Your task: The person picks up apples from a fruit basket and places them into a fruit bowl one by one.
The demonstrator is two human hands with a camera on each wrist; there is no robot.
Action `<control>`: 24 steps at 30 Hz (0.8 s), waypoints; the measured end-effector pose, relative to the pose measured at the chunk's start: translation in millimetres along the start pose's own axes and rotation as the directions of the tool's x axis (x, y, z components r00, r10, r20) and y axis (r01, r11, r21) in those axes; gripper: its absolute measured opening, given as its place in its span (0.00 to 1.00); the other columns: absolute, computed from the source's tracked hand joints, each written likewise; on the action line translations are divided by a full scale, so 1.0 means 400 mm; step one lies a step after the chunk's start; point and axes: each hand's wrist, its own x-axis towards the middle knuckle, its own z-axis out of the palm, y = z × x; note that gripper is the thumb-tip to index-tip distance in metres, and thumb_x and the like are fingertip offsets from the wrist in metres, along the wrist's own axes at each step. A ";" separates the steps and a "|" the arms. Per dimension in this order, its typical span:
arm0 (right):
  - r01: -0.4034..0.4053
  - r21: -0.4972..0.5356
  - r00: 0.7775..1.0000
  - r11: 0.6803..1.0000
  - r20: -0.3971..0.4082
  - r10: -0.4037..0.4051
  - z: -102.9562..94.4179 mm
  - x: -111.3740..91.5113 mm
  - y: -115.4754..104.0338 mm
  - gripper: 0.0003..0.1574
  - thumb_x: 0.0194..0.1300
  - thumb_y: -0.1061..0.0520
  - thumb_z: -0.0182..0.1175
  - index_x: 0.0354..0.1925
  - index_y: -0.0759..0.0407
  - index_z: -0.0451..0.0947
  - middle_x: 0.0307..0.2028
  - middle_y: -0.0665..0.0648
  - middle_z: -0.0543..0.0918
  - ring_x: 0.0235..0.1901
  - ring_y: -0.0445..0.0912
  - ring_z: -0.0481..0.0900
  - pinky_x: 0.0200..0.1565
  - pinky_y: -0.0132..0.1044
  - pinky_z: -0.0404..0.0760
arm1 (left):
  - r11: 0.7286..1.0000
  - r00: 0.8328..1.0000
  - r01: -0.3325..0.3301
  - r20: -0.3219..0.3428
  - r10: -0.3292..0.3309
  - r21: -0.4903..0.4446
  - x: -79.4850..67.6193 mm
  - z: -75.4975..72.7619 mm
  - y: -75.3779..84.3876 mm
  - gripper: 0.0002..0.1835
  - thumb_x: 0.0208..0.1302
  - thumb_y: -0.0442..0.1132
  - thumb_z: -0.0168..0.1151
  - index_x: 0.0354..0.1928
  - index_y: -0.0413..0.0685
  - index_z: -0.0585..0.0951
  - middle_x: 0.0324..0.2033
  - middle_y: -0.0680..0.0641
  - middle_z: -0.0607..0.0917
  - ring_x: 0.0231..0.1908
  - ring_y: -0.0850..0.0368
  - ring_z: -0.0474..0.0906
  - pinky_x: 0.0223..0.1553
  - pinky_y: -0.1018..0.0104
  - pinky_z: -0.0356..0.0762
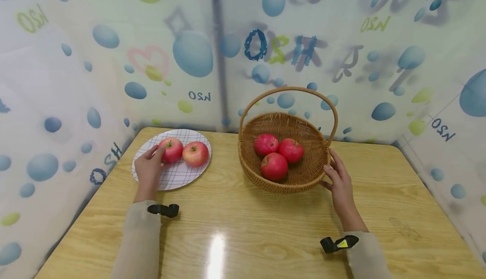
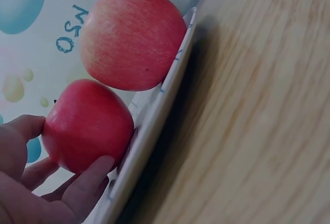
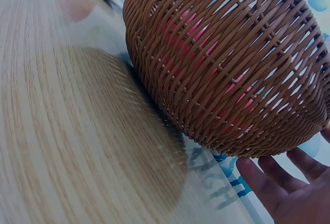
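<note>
In the head view, a white plate with a grid pattern [image 1: 178,180] lies at the left of the table with two apples on it. My left hand [image 1: 149,167] grips the left, redder apple [image 2: 87,126], thumb and fingers spread around its side. The other apple [image 1: 195,154], paler and yellowish-red, sits just right of it on the plate. A brown wicker basket [image 1: 311,165] with a tall arched handle contains three red apples [image 1: 274,166]. My right hand [image 1: 340,186] holds the basket's right rim; in the right wrist view its fingertips [image 3: 250,170] touch the woven side.
The wooden table [image 1: 235,232] reaches back to a patterned curtain [image 1: 193,22] with blue and green spots, which also hangs at both sides. The basket handle [image 1: 288,88] rises well above the rim. Table surface lies between plate and basket.
</note>
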 end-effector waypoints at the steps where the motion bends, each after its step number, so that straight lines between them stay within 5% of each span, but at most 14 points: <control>1: 0.000 -0.001 1.000 1.000 0.001 0.000 -0.001 0.000 0.000 0.36 0.81 0.47 0.43 0.81 0.37 0.47 0.79 0.59 0.55 0.69 0.52 0.64 0.44 0.22 0.81 | 1.000 1.000 -0.004 0.004 0.004 0.010 0.000 -0.001 0.001 0.34 0.70 0.55 0.61 0.74 0.51 0.69 0.74 0.41 0.69 0.59 0.55 0.76 0.52 0.65 0.79; 9: 0.000 0.005 1.000 1.000 0.009 0.000 -0.003 0.000 0.002 0.36 0.81 0.47 0.44 0.81 0.36 0.47 0.79 0.60 0.55 0.66 0.48 0.66 0.44 0.23 0.81 | 0.983 0.999 -0.048 -0.009 0.050 0.176 -0.007 -0.001 0.007 0.34 0.74 0.58 0.53 0.76 0.51 0.66 0.72 0.39 0.69 0.64 0.50 0.74 0.56 0.65 0.79; 18: 0.001 0.005 1.000 1.000 0.011 -0.001 -0.001 -0.002 0.001 0.36 0.81 0.46 0.44 0.81 0.37 0.47 0.78 0.60 0.56 0.65 0.46 0.67 0.44 0.23 0.81 | 0.984 0.997 -0.047 -0.053 0.057 0.173 -0.015 -0.034 0.045 0.33 0.74 0.53 0.54 0.77 0.50 0.64 0.71 0.40 0.71 0.59 0.50 0.76 0.54 0.68 0.82; 24: 0.018 -0.016 1.000 1.000 0.011 -0.018 0.002 -0.005 -0.002 0.35 0.81 0.45 0.44 0.80 0.34 0.48 0.78 0.61 0.56 0.68 0.49 0.66 0.45 0.23 0.81 | 0.969 0.983 -0.159 -0.063 0.173 0.187 -0.050 -0.025 0.089 0.32 0.74 0.52 0.55 0.75 0.51 0.67 0.70 0.41 0.72 0.62 0.49 0.75 0.54 0.64 0.80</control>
